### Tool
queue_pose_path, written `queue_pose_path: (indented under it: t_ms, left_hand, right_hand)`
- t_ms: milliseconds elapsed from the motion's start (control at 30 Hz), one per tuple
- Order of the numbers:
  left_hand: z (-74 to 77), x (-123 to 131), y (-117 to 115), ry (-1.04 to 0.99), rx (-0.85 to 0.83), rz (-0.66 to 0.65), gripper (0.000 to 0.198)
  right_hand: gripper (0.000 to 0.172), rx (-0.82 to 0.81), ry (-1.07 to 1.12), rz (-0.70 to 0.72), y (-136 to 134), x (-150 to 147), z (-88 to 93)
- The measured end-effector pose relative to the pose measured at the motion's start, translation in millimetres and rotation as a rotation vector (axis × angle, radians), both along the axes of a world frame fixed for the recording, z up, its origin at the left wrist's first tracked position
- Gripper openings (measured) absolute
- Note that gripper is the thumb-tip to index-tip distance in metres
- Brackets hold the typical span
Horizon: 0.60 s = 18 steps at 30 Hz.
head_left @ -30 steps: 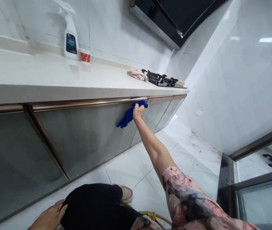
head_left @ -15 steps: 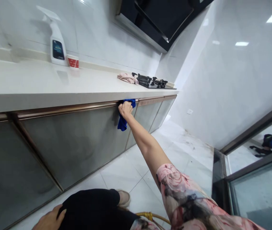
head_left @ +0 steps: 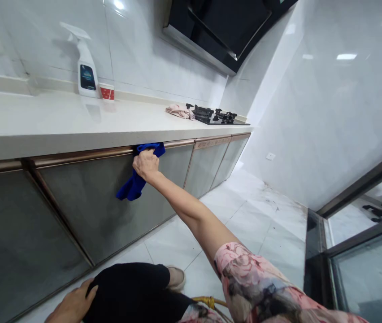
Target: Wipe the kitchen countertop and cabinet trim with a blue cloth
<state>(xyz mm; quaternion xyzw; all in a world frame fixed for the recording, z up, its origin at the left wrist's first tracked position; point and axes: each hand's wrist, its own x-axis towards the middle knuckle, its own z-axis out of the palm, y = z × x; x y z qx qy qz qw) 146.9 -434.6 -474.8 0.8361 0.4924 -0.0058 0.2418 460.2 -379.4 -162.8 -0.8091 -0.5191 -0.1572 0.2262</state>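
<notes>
My right hand [head_left: 146, 164] is closed round a blue cloth [head_left: 133, 186] and presses it to the bronze-coloured rail [head_left: 86, 156] along the top of the cabinet doors. Part of the cloth is wrapped over the rail, and its loose end hangs down in front of a grey door panel [head_left: 86, 211]. At the bottom left, my left hand [head_left: 73, 304] lies on my knee in black trousers [head_left: 123, 287], its fingers stretched out and holding nothing.
On the white countertop [head_left: 43, 116] stand a spray bottle [head_left: 87, 76] and a red-and-white paper cup [head_left: 107, 92]. A pink cloth [head_left: 180, 111] lies beside the gas hob [head_left: 218, 116]. A range hood [head_left: 224, 31] hangs above; a glass-panelled frame [head_left: 362, 233] is at right.
My right hand has slid the blue cloth leftward along the rail, and more of the cloth hangs down. My left hand stays on the knee. The view has shifted slightly.
</notes>
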Motion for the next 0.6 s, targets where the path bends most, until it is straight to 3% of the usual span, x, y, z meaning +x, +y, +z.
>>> queue_pose_path:
  t_ms: [167,300,467,600]
  left_hand:
    - [-9.8,-23,-3,0.081,-0.091,0.056,0.072]
    - [-3.8,-31,-14,0.11,-0.139,0.071,0.07]
    - [21.2,-25,-24,0.111,-0.152,0.004,0.058]
    - [29.7,-24,-31,0.082,-0.131,-0.002,0.051]
  right_hand:
    - [0.032,-0.037,-0.078,0.06,-18,30,-23.9]
    - [0.033,-0.001,0.035,-0.091,-17,59,-32.5]
    - [0.027,0.275,0.179,-0.071,-9,88,-38.1]
    - [0.026,0.522,0.354,-0.095,-21,116,-52.0]
